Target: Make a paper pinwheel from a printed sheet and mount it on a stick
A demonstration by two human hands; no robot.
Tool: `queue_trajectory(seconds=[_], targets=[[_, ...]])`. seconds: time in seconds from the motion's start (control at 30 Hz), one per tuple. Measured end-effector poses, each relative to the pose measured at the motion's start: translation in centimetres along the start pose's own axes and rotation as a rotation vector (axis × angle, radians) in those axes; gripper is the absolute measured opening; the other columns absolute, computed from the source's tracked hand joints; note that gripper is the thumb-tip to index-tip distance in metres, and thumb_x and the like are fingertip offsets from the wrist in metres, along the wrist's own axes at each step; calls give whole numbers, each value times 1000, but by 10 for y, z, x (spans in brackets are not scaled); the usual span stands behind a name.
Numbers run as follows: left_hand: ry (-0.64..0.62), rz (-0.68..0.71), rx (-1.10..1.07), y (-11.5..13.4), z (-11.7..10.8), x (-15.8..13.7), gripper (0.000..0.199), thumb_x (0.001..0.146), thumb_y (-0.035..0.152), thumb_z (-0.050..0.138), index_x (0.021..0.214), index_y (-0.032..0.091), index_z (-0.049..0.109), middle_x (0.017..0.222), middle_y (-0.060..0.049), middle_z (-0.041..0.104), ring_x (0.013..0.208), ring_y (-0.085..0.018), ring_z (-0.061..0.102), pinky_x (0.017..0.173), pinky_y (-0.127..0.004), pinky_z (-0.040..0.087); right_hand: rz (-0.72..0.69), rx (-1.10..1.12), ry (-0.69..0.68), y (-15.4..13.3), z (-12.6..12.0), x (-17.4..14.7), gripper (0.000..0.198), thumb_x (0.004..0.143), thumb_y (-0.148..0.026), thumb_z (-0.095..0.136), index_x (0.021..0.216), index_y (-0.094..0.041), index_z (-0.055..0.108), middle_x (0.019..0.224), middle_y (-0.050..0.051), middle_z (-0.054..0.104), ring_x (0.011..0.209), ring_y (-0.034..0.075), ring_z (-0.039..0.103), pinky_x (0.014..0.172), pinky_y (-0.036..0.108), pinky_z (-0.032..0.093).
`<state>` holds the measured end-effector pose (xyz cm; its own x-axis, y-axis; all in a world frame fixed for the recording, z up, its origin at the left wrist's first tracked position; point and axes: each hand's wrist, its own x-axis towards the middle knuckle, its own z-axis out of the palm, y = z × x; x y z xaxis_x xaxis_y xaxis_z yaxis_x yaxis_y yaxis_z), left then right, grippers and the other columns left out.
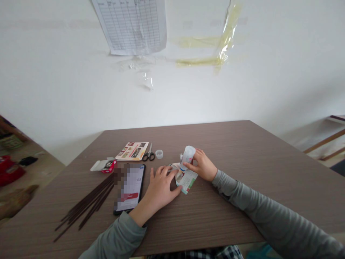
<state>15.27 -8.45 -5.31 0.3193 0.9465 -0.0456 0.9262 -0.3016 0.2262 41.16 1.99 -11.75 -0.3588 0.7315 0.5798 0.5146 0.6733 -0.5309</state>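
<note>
A small printed paper piece (pixel 190 178) with a green and red edge lies on the table in front of me. My right hand (pixel 202 164) is closed around a white cylinder that looks like a glue stick (pixel 188 157), tilted with its lower end against the paper. My left hand (pixel 162 187) rests with fingers apart at the paper's left side, fingertips on its edge. Behind the hands a translucent round cap (pixel 159 154) sits beside black-handled scissors (pixel 149 154).
Left of my left hand lies a phone (pixel 132 189) with a lit screen. Thin dark brown sticks (pixel 90 199) fan out beside it. Farther back are an open red-and-white small box (pixel 105 165) and a folded printed leaflet (pixel 132 151). A white wall (pixel 172 104) borders the table's far edge.
</note>
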Motion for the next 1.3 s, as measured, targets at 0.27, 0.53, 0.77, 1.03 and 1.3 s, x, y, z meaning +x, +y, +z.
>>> queue_trajectory(seconds=[0.27, 0.53, 0.77, 1.03, 1.3], targets=[[23, -3, -18, -1, 1, 1, 58, 112, 47, 94, 168, 33, 89, 182, -18, 81, 178, -56, 66, 156, -92, 38, -58, -116, -77, -1, 5, -1, 36, 115, -47, 99, 94, -31, 74, 97, 4, 83, 108, 34, 84, 133, 68, 65], [34, 17, -32, -3, 3, 1, 57, 112, 47, 92, 168, 33, 89, 180, -19, 82, 176, -57, 67, 153, -96, 38, -70, -192, -101, -8, 2, 1, 30, 117, -44, 97, 99, -30, 77, 102, 5, 84, 109, 33, 83, 135, 70, 64], [13, -1, -11, -1, 0, 1, 59, 113, 48, 92, 170, 32, 88, 184, -19, 80, 178, -56, 65, 155, -94, 36, -75, -231, -108, -10, 2, 0, 28, 118, -46, 96, 102, -31, 78, 102, 4, 83, 109, 33, 82, 138, 69, 63], [29, 8, -37, -2, 2, 1, 58, 111, 45, 93, 167, 30, 89, 181, -21, 81, 176, -58, 66, 153, -97, 37, -57, -248, -128, -10, 1, 0, 28, 120, -47, 94, 103, -31, 79, 103, 5, 83, 110, 33, 82, 139, 69, 61], [9, -5, -26, -1, 1, 0, 60, 112, 48, 91, 170, 32, 87, 185, -20, 79, 179, -56, 64, 155, -94, 36, -34, -212, -125, -11, 1, 0, 27, 118, -48, 97, 105, -31, 81, 104, 5, 84, 113, 34, 84, 144, 72, 57]])
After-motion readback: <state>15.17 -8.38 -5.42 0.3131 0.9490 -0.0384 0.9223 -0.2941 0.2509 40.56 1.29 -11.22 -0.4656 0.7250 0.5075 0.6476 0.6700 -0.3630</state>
